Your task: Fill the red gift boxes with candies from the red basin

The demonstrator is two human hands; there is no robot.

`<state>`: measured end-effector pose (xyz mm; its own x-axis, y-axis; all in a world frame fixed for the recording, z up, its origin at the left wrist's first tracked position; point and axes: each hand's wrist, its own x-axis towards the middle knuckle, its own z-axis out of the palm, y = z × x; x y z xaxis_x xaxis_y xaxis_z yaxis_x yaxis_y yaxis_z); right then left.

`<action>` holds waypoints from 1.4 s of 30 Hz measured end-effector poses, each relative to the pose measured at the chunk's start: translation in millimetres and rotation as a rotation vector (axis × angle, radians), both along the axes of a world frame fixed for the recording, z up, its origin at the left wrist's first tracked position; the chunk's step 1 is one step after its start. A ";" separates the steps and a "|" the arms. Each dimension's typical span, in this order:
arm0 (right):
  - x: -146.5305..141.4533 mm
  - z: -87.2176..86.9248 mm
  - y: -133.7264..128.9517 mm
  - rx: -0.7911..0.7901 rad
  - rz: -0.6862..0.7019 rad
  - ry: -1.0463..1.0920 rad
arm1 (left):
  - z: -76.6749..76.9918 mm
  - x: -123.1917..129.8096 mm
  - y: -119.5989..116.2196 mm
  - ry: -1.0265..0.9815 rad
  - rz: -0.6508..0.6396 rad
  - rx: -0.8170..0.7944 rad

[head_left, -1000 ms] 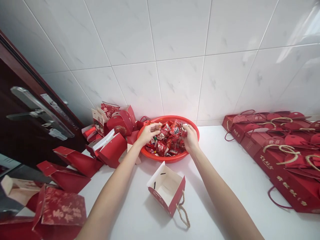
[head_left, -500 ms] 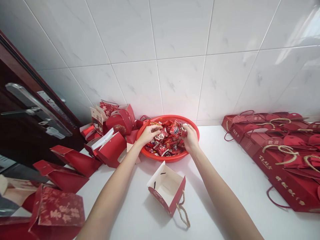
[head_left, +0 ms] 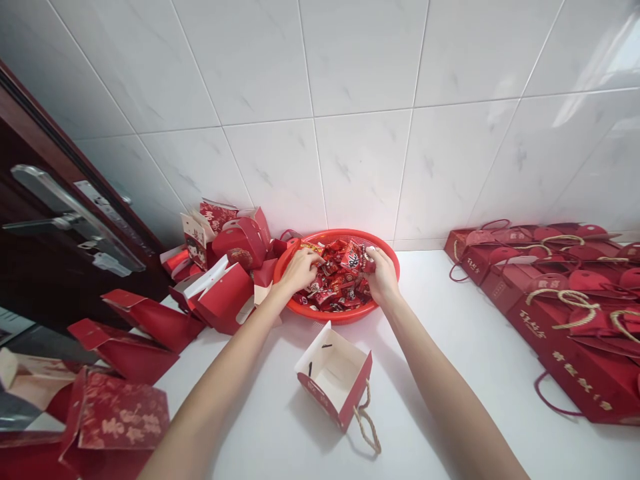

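two bare forearms reach up from the bottom edge of the frame toward a red plastic basket [head_left: 345, 316] at the center, heaped with small, shiny wrapped sweets [head_left: 343, 287]. the right hand [head_left: 383, 275], at the basket's right side, grasps red packets [head_left: 367, 259] between thumb and fingers. the left hand [head_left: 301, 268], at the basket's left side, reaches over the heap with its fingers curled down; whether it grips a sweet cannot be told.

below the basket, at lower center, an open-topped red box [head_left: 334, 377] with a cream interior sits at an angle on a white table [head_left: 270, 427], a twisted rope handle [head_left: 367, 427] trailing from its right side. down the left of the frame stand more red boxes [head_left: 225, 297], many with open flaps, beside a dark door [head_left: 30, 267] with a metal handle [head_left: 65, 200]. along the right edge, closed red gift boxes [head_left: 555, 353] with cord handles are packed in rows. pale tiles [head_left: 360, 160] fill the upper frame.
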<state>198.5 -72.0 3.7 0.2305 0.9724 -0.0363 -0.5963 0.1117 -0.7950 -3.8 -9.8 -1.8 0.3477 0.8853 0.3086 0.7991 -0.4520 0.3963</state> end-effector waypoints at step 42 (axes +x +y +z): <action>12.2 86.2 -109.5 0.389 0.459 -0.555 | 87.5 -12.2 -170.6 0.110 -0.387 -0.395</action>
